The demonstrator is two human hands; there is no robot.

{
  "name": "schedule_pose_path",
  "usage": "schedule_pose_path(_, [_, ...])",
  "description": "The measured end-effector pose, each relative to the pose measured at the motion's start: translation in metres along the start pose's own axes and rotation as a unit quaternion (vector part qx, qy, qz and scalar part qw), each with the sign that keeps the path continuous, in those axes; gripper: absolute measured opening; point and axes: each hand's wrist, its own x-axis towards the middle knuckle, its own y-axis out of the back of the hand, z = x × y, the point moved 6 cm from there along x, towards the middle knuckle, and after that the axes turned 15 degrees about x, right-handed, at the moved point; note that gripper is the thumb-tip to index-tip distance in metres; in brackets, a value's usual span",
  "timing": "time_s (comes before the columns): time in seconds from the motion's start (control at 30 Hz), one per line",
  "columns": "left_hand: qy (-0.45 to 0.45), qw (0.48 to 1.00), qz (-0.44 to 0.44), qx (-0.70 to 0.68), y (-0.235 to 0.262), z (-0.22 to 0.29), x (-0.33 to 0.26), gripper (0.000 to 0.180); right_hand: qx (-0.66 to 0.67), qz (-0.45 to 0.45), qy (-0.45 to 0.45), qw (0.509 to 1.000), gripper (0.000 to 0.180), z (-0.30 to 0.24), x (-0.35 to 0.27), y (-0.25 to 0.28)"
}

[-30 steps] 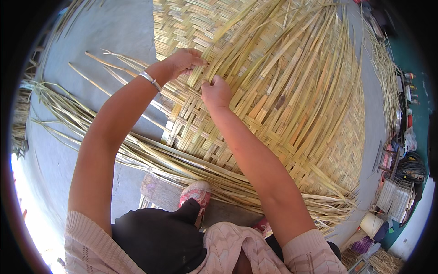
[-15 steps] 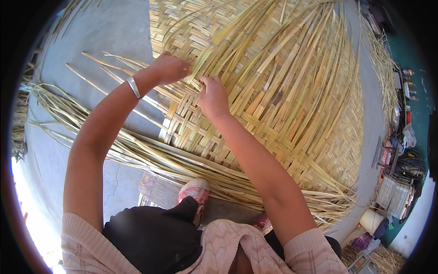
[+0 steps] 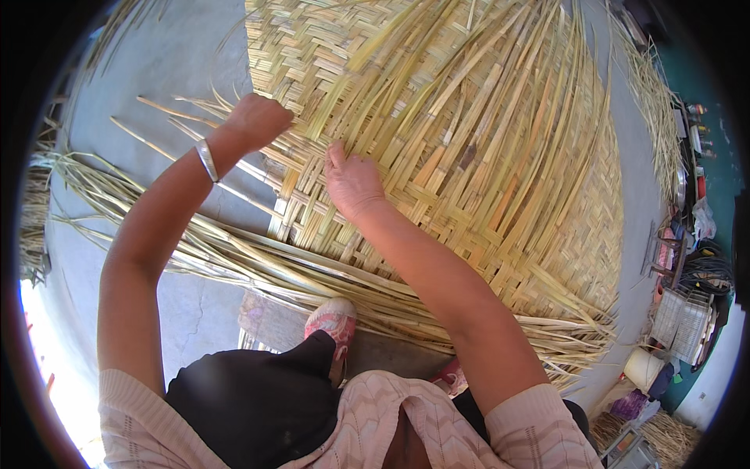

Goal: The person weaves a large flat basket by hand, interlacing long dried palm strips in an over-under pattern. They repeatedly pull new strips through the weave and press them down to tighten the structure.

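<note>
A large woven mat of pale yellow-green split reed or cane lies on the floor before me. Many loose strips fan out over it from the far side. My left hand is closed in a fist by the mat's left edge. A thin curved strip seems to run into it, though the fingertips are hidden. Against the weave, at the near ends of the fanned strips, rests my right hand. Its forefinger stretches forward and the other fingers are partly hidden; I see nothing gripped.
Long strips lie bunched along the mat's near edge, close to my shoe. Several strip ends jut left over the grey concrete floor. At the right wall stand a wire rack, coiled black cable and a straw heap.
My left hand has moved left and slightly down, away from the right hand, closing into a fist. My right hand has shifted a little left and down, with its forefinger now stretched.
</note>
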Motion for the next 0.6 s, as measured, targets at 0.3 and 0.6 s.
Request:
schedule_pose_path(0.3, [0.122,0.987,-0.023,0.1,-0.001,-0.113,-0.08,0.036,-0.085,0.03,0.11,0.99,0.047,0.001,-0.015,0.004])
schedule_pose_path(0.6, [0.252,0.945,-0.063,0.198,-0.01,-0.204,-0.128,0.039,-0.019,-0.082,0.026,0.996,0.049,-0.008,-0.009,0.028])
